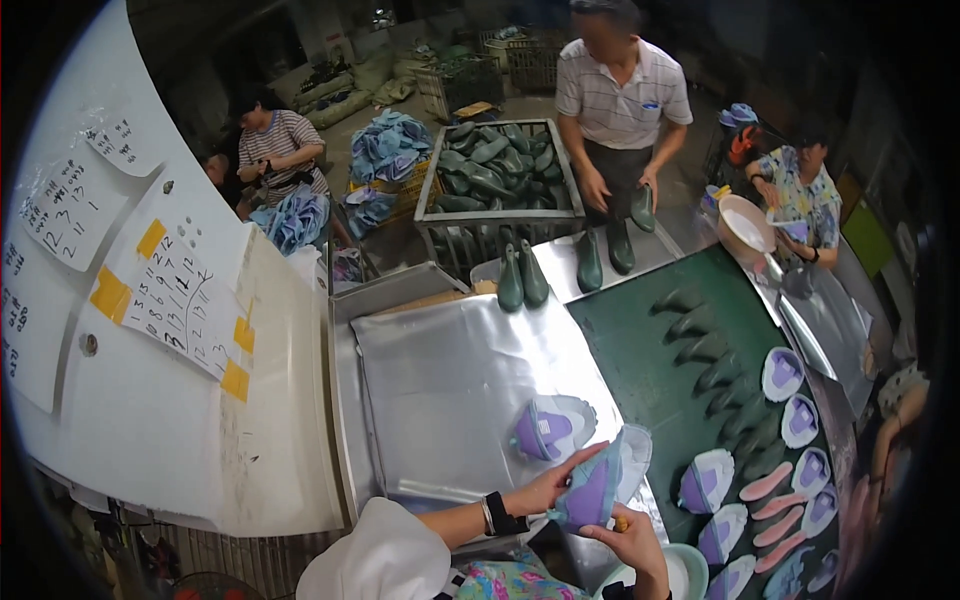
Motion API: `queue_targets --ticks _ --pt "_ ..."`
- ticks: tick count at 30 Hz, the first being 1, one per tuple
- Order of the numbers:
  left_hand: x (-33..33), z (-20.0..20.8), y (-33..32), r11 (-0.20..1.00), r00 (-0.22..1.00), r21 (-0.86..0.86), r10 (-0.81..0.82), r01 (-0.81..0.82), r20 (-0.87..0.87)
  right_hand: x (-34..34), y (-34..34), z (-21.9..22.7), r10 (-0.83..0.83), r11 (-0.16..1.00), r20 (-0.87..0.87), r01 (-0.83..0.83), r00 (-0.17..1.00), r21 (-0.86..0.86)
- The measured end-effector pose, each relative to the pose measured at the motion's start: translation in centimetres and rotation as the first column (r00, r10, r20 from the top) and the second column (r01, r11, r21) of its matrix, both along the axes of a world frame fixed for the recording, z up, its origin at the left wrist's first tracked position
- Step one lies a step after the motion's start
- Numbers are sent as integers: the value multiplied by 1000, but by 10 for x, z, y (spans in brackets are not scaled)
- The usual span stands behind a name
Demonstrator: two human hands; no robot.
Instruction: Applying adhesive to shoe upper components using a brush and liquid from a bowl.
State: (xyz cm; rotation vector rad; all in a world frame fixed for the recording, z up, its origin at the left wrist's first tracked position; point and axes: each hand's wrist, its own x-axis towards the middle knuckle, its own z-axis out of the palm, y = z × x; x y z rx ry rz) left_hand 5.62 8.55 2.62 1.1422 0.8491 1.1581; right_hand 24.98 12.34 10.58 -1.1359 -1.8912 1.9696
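My left hand (545, 488) and my right hand (628, 540) both grip a purple and light-blue shoe upper (592, 488), held low over the near edge of the metal table (450, 380). My right hand also seems to hold a small yellowish tool. A second purple shoe upper (552, 427) lies on the metal sheet just beyond my hands.
A green conveyor belt (640, 370) on the right carries dark green lasts (705, 350), purple uppers (782, 375) and pink soles (768, 483). A person in a striped shirt (622, 95) stands by a crate of green lasts (495, 165). Two other people work nearby. A white panel with paper notes (150, 300) is on the left.
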Motion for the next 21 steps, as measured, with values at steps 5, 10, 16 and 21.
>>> queue_targets --ticks 5,10,16,21 --pt "18 15 -29 989 887 -144 31 40 460 69 -37 21 -385 915 -28 385 922 121" --pt "41 40 -75 508 811 -643 -240 573 533 163 -69 -5 -757 618 -59 742 651 260" --pt "77 62 -52 544 660 -396 -702 739 268 258 -140 -60 -945 289 270 858 184 424" --pt "127 59 -39 536 719 -597 -688 597 101 305 -184 -143 -979 167 184 873 90 459"
